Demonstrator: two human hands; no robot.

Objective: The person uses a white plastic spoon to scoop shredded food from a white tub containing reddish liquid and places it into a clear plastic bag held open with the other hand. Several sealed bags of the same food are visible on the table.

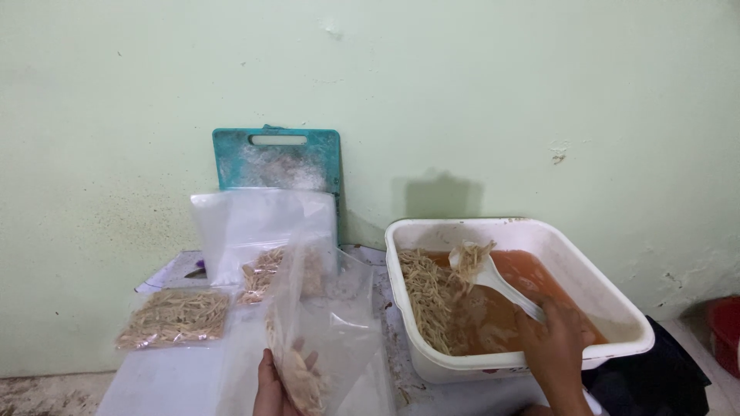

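Both hands' fingers grip: left point(271, 381) a clear floppy bag point(324, 331), right point(556, 347) a white spoon point(493, 279).

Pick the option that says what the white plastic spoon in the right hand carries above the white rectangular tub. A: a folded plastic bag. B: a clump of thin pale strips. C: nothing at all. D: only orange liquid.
B: the white plastic spoon, gripped by the right hand, lifts a clump of thin pale strips over the white rectangular tub.
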